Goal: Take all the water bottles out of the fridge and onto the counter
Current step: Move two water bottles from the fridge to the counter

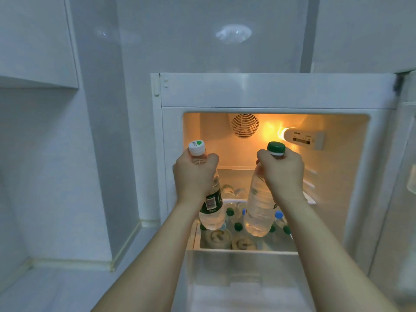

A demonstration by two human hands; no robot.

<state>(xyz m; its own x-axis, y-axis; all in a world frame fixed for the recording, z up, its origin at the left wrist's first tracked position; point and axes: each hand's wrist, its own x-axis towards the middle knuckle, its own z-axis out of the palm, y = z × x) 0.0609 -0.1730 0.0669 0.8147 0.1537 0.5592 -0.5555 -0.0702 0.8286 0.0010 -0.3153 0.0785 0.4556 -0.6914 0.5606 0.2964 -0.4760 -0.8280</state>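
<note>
Water bottles are what this job is about, and two of them are up in the air in front of the open fridge [267, 91]. One hand holds each. The left hand [193, 174] is wrapped around the neck of a white-cap bottle [211, 212] with a dark green label. The right hand [282, 170] is wrapped around the neck of a bigger green-cap bottle [258, 212]. Both bottles look full, so they are likely heavy for their size. The plastic looks thin and may squish if squeezed hard. It could also be cold and wet, so slippery. Holding just under the cap, where the neck is stiff, seems a good way. Many more bottles [238, 226] stand close together in the tray [247, 249] low in the fridge, with green and blue caps showing. Some round things lie at the front of the tray; I cannot tell what they are. A pale counter [56, 287] sits to the left, below. The fridge frame is in the way on that side, so the bottles must come out toward the person first.
</note>
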